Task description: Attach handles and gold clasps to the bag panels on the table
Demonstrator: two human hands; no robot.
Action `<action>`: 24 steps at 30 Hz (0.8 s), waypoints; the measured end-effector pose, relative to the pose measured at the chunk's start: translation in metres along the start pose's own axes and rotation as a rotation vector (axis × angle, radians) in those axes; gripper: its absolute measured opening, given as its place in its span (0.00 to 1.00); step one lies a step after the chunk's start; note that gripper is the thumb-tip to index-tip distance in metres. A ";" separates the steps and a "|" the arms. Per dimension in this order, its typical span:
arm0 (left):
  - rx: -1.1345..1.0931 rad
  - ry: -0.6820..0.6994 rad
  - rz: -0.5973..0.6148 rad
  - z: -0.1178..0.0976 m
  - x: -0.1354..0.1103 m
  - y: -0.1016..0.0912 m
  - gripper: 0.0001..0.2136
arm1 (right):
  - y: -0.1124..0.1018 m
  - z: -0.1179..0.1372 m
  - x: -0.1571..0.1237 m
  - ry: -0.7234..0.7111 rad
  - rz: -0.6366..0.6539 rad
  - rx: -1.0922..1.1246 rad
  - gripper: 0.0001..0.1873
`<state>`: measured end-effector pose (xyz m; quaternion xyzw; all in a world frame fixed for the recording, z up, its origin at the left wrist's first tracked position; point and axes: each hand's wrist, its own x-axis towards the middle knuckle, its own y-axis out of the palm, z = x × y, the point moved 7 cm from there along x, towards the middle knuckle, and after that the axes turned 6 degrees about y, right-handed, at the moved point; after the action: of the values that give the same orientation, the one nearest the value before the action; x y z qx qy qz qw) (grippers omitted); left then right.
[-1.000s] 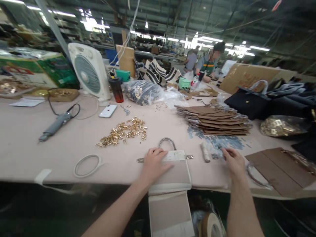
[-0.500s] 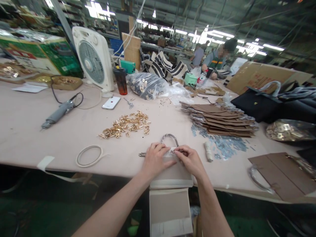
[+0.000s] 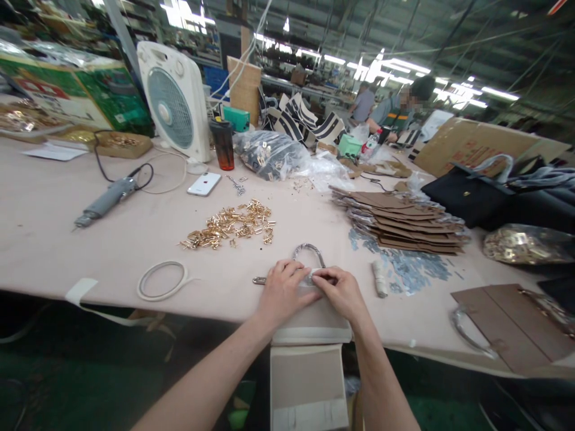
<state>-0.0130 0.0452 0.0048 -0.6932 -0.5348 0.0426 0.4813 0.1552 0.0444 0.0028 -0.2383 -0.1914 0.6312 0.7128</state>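
Note:
A taupe bag piece (image 3: 309, 335) lies at the table's front edge, with its lighter flap (image 3: 309, 383) hanging below. From its far side a wrapped grey handle (image 3: 309, 246) arches up. My left hand (image 3: 282, 294) rests flat on the piece, fingers and thumb spread. Opposite it, my right hand (image 3: 345, 294) has thumb and index finger pinched together at a small whitish patch near the handle's base. What those fingertips hold, if anything, is too small to make out. A dark strip with a metal end (image 3: 259, 280) sticks out left of my left hand.
Gold fittings (image 3: 233, 224) are heaped ahead, with an electric screwdriver (image 3: 108, 200) and tape roll (image 3: 162, 281) to the left. On the right are stacked brown bag pieces (image 3: 404, 221), blue-grey plates (image 3: 413, 269), a thread spool (image 3: 380, 279) and a brown bag (image 3: 507, 323). A person stands beyond.
My right fingertips have shifted slightly left over the whitish patch. My left hand stays flat on the bag piece. The camera view has tilted slightly.

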 end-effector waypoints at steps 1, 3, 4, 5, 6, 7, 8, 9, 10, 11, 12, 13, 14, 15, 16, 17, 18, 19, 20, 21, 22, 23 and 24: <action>0.001 0.000 -0.001 0.000 0.000 0.000 0.24 | 0.000 0.000 0.000 -0.002 -0.004 -0.010 0.08; 0.001 0.001 -0.002 0.000 0.000 0.000 0.24 | -0.001 0.000 0.000 0.001 0.002 -0.001 0.08; 0.000 0.002 -0.002 0.000 0.000 0.000 0.24 | 0.000 0.000 0.000 0.005 0.010 0.016 0.09; -0.001 0.002 -0.001 0.000 0.000 0.000 0.24 | 0.000 0.000 -0.001 0.010 0.020 0.036 0.09; -0.003 0.002 0.000 0.000 0.000 0.000 0.25 | 0.001 -0.001 -0.001 0.014 0.028 0.054 0.09; -0.006 0.002 0.002 0.001 0.000 0.001 0.25 | 0.001 -0.002 -0.001 0.018 0.032 0.064 0.10; -0.010 0.003 0.003 0.001 0.000 0.001 0.25 | 0.002 -0.002 -0.001 0.020 0.031 0.067 0.10; -0.013 0.002 0.002 0.001 0.000 0.001 0.24 | 0.002 -0.003 -0.001 0.020 0.027 0.062 0.09; -0.016 0.001 0.001 0.001 0.000 0.001 0.24 | 0.003 -0.004 -0.001 0.016 0.024 0.054 0.09; -0.018 -0.001 0.000 0.001 0.000 0.001 0.24 | 0.003 -0.003 -0.001 0.008 0.020 0.043 0.09; -0.018 -0.003 -0.003 0.001 0.000 0.001 0.24 | 0.003 -0.003 -0.001 -0.007 0.014 0.030 0.08; -0.018 -0.005 -0.005 0.001 0.000 0.001 0.24 | 0.002 -0.001 -0.001 -0.029 0.011 0.015 0.07; -0.018 -0.005 -0.007 0.002 0.000 0.002 0.23 | 0.001 0.002 -0.002 -0.059 0.008 0.001 0.07; -0.018 -0.005 -0.006 0.002 0.000 0.002 0.23 | 0.000 0.006 -0.003 -0.099 0.010 -0.011 0.06; -0.017 -0.004 -0.004 0.002 0.000 0.002 0.23 | -0.001 0.010 -0.005 -0.145 0.019 -0.020 0.06; -0.016 -0.002 0.000 0.002 0.000 0.003 0.23 | -0.002 0.014 -0.008 -0.193 0.032 -0.024 0.07; -0.015 0.001 0.006 0.003 0.000 0.004 0.23 | -0.002 0.018 -0.010 -0.239 0.047 -0.024 0.07; -0.013 0.003 0.012 0.003 0.001 0.005 0.24 | -0.003 0.020 -0.013 -0.278 0.058 -0.019 0.08; -0.011 0.006 0.017 0.004 0.001 0.005 0.24 | -0.003 0.021 -0.016 -0.311 0.066 -0.013 0.09; -0.009 0.008 0.022 0.005 0.001 0.006 0.24 | -0.003 0.021 -0.018 -0.335 0.071 -0.010 0.09; -0.006 0.010 0.026 0.006 0.001 0.007 0.24 | -0.003 0.020 -0.020 -0.352 0.070 -0.012 0.10; -0.004 0.011 0.029 0.006 0.001 0.008 0.24 | -0.002 0.019 -0.021 -0.365 0.067 -0.017 0.10; -0.003 0.013 0.031 0.007 0.001 0.008 0.24 | -0.001 0.017 -0.023 -0.374 0.061 -0.025 0.10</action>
<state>-0.0112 0.0502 -0.0042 -0.7023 -0.5209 0.0448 0.4832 0.1435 0.0235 0.0181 -0.1315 -0.3211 0.6835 0.6422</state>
